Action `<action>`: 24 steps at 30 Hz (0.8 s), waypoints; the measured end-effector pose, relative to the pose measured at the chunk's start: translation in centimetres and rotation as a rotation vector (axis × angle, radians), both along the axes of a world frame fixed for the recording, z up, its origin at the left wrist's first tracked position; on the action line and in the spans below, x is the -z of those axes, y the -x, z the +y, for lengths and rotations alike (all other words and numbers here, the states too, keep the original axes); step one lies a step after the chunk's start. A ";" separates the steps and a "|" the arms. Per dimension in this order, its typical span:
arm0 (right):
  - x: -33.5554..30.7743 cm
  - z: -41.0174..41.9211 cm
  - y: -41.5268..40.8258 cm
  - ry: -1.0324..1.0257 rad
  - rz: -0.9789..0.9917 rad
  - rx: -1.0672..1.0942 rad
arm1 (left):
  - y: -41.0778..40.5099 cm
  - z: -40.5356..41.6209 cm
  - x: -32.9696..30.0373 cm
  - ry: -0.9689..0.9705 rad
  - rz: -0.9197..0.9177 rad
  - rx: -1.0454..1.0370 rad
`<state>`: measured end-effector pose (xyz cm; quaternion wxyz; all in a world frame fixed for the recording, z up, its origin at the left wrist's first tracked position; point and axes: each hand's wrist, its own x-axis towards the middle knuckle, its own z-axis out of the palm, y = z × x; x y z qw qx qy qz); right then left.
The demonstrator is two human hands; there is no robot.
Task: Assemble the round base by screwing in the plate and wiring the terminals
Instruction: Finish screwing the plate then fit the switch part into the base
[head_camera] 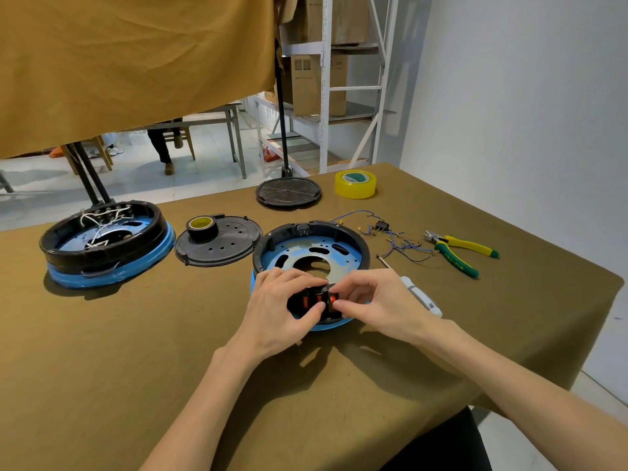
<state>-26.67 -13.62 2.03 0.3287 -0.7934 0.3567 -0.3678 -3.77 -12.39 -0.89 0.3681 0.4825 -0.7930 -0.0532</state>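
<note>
Head view. A round base (311,256), black-rimmed with a blue underside, is sitting at centre frame on the olive-covered counter (136,351). A perforated metal plate (314,254) with a blue film is lying inside it.

At the near edge of the base, a black switch panel (314,300) with red rocker switches is being gripped by both hands. The left hand (282,311) is being held over the panel's left side, fingers curled around it, thumb lying across the front. The right hand (373,300) is pinching the panel's right end, fingers curled, one fingertip touching a red switch.

Right of the base, blue wires (394,237) with metal terminals are lying loose around a small black part. Beside them, yellow-green pliers (462,249) are resting. A white-handled screwdriver (419,294) is lying just beside the right hand.

At left of frame, a second base (105,246), already wired with white leads, is standing. Between the two bases, a black cover disc (221,244) is carrying a roll of black tape (200,226). At upper centre, another black disc (289,192) and a roll of yellow tape (355,183) are sitting near the counter's far edge.
</note>
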 end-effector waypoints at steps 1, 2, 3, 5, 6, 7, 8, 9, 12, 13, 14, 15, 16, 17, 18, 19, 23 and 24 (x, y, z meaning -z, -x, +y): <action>0.1 0.0 0.0 -0.013 -0.014 0.008 | 0.0 0.0 0.0 0.000 0.008 0.003; 0.1 0.0 0.0 -0.049 -0.044 0.013 | 0.1 0.1 -0.1 0.002 0.024 0.009; 0.0 0.0 0.0 -0.096 -0.082 0.014 | 0.1 0.2 -0.2 0.007 0.043 0.018; -0.3 0.0 0.0 -0.175 -0.161 0.011 | 0.3 0.4 -0.3 0.019 0.074 0.041; -0.5 0.1 0.0 -0.203 -0.200 0.008 | 0.4 0.5 -0.4 0.021 0.085 0.055; -0.7 0.1 0.1 -0.229 -0.236 -0.002 | 0.4 0.5 -0.5 0.020 0.097 0.068; -0.8 0.1 0.1 -0.259 -0.265 -0.019 | 0.5 0.6 -0.6 0.023 0.113 0.076; -1.0 0.1 0.2 -0.296 -0.287 -0.040 | 0.5 0.7 -0.7 0.033 0.127 0.077; -1.0 0.2 0.4 -0.419 -0.352 -0.079 | 0.5 0.8 -0.8 0.051 0.152 0.067; -1.0 0.2 0.4 -0.448 -0.373 -0.079 | 0.6 0.8 -0.7 0.042 0.155 0.068; -0.9 0.2 0.5 -0.465 -0.387 -0.076 | 0.7 0.9 -0.7 0.033 0.158 0.069; -0.8 0.2 0.6 -0.475 -0.394 -0.074 | 0.8 0.9 -0.7 0.026 0.160 0.072; -0.8 0.2 0.6 -0.479 -0.396 -0.072 | 0.9 1.0 -0.7 0.024 0.162 0.076; -0.7 0.2 0.7 -0.477 -0.394 -0.070 | 1.0 1.0 -0.7 0.025 0.163 0.080; -0.7 0.2 0.7 -0.472 -0.389 -0.068 | 1.0 1.1 -0.7 0.028 0.164 0.084; -0.6 0.2 0.8 -0.467 -0.387 -0.065 | 1.0 1.1 -0.8 0.030 0.168 0.087; -0.5 0.1 0.8 -0.467 -0.383 -0.046 | 0.9 1.2 -0.9 0.030 0.193 0.093; -0.5 0.1 0.8 -0.467 -0.380 -0.045 | 0.9 1.2 -0.9 0.025 0.194 0.092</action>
